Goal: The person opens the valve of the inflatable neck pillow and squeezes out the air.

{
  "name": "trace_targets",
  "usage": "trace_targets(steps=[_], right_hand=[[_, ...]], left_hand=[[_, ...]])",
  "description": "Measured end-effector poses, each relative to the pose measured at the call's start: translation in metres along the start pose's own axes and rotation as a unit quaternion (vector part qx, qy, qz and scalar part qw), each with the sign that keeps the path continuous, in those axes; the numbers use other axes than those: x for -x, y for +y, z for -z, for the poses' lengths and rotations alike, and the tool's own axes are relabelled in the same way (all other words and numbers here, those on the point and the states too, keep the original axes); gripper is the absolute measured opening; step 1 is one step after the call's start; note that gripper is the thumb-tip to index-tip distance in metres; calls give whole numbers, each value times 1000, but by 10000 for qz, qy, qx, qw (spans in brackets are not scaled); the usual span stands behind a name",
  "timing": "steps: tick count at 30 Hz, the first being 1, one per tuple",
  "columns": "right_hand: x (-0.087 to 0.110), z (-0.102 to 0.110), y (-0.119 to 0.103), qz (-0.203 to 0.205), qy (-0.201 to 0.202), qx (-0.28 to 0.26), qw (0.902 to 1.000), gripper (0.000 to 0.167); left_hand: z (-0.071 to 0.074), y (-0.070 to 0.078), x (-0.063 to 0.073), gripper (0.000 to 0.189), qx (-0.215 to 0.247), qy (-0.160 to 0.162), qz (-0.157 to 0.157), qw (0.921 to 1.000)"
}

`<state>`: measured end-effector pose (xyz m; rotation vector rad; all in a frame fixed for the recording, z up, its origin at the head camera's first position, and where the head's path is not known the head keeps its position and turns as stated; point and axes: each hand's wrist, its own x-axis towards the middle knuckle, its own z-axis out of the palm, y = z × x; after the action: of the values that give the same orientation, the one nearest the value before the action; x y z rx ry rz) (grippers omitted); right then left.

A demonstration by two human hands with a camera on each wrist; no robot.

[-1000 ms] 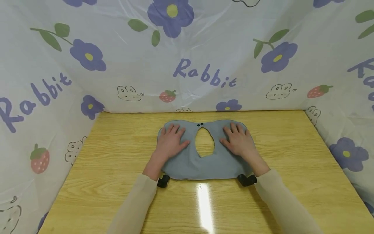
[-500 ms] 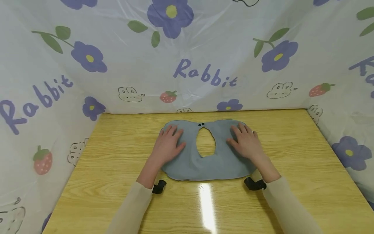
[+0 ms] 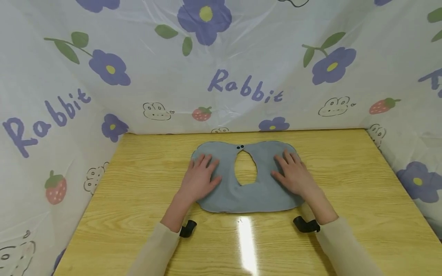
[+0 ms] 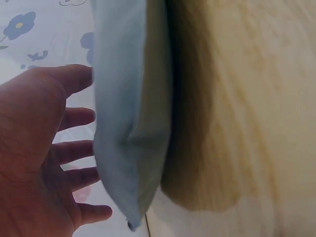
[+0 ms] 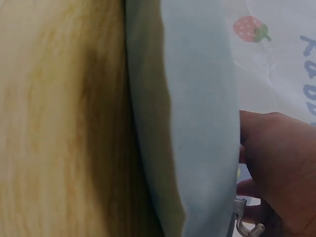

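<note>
A grey-blue cloth bib (image 3: 228,199) lies spread flat on the table, its oval neck opening in the middle and two dark snaps (image 3: 240,147) closing the top. My left hand (image 3: 199,179) rests palm down on the left part of the bib, fingers spread. On its right part lies my right hand (image 3: 293,175), fingers likewise extended. From the left wrist view, the fingertips of the left hand (image 4: 34,138) touch the upper face of the bib (image 4: 121,98). The right wrist view shows the right hand (image 5: 281,163) against the bib (image 5: 197,108), its fingertips mostly hidden.
The wooden table (image 3: 138,184) reaches back to a white flower-printed sheet (image 3: 179,84) hanging behind and at both sides. Black wrist-worn pieces (image 3: 305,225) sit below each wrist. A small silvery hook-shaped piece (image 5: 244,222) shows beside the right hand.
Both hands have slid outward and slightly toward my body over the bib, which stays flat. The head view has shifted a little.
</note>
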<state>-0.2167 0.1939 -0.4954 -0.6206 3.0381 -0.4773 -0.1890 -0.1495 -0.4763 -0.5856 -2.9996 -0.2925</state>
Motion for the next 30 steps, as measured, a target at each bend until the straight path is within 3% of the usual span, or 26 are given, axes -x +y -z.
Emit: trace_targets(steps=[8,17,30], right_hand=[[3,-8,-2,96,31,83,9999,59],[1,-8,0,102,-19,152,9998,59],[10,5,-6,261,173,75,9995,60]], left_hand=[[-8,-1,2,54,27,-89,104,9999],[-8,0,0,53,123,-36,117,9998],[9,11,13,50,46,123,-124,9998]])
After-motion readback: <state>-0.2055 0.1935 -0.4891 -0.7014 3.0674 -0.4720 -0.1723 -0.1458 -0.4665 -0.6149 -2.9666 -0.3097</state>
